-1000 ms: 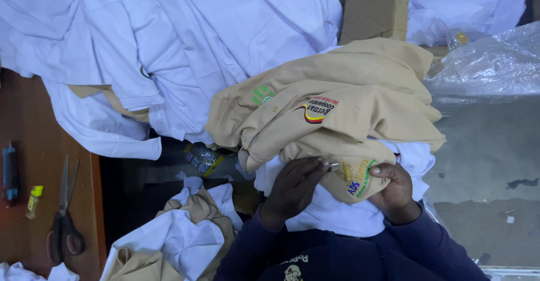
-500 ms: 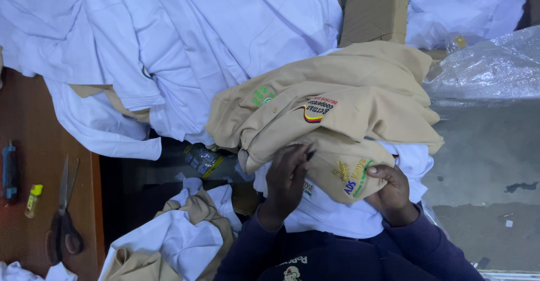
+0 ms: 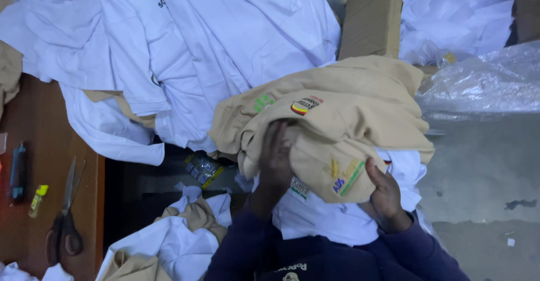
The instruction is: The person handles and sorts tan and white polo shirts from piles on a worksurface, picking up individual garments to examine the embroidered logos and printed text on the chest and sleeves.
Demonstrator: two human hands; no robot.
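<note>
1. Heap of white cotton shirts (image 3: 225, 39), spread over the upper left and hanging over the table edge; one bears a small dark chest mark, and beige collars show beneath.
2. Folded beige cotton shirts (image 3: 343, 118), stacked at centre on further white cloth. Embroidered badges: a green one and a red-yellow-black oval on upper folds, a blue-green-yellow one on the lowest fold.
3. Clear crinkled plastic sheeting (image 3: 484, 81), at right, above the grey floor.
4. Brown wooden table (image 3: 50, 146), at left.
5. Upright brown cardboard box (image 3: 371, 14), top centre, behind the beige stack.
6. Left hand (image 3: 277, 153), fingers pressed flat on the beige stack's front fold, apparently pinching cloth, though the grip is partly hidden.
7. Right hand (image 3: 385, 194), clasped on the lowest fold's edge, thumb on top beside the blue-green badge.
8. Black-handled steel scissors (image 3: 64, 213), on the table, well apart from both hands.
9. Blue pen-like tool (image 3: 18, 171) and small yellow marker (image 3: 38, 198), beside the scissors.
10. Risk, judged: the stack overhangs its white base, so a tug on the lowest fold could slide the upper shirts off towards the floor.
</note>
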